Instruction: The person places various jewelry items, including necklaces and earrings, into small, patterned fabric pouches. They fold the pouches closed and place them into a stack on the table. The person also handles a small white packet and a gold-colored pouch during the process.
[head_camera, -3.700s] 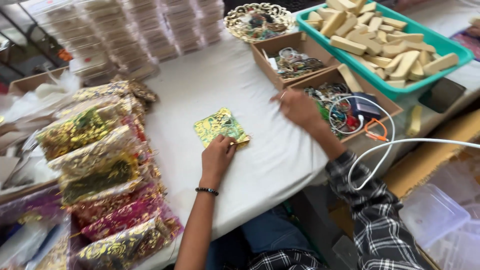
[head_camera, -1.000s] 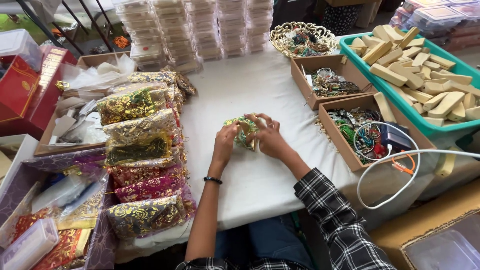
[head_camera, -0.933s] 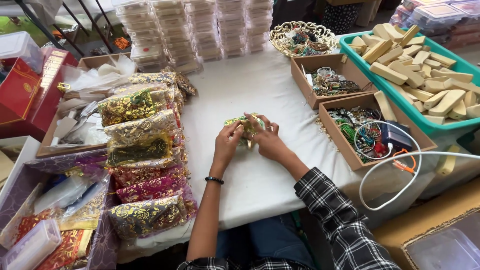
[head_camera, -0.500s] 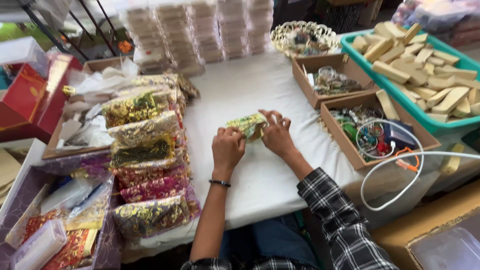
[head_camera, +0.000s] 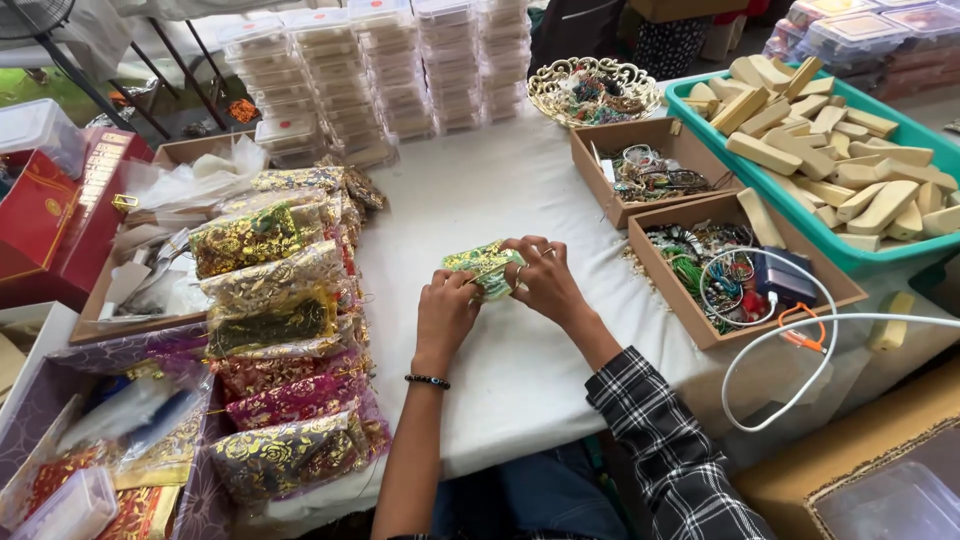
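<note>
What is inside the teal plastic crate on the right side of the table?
The teal plastic crate holds a heap of pale wooden blocks, oblong and stacked loosely above the rim. Whatever lies under the top layer, and the crate's floor, is covered.

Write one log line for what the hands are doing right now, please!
left hand: holds pouch | right hand: holds pouch | pouch: green-gold, over white table | left of hands: pile of pouches

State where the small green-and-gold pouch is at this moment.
In the head view the green-and-gold pouch is mid-table over the white cloth, held between the left hand and right hand.
</note>
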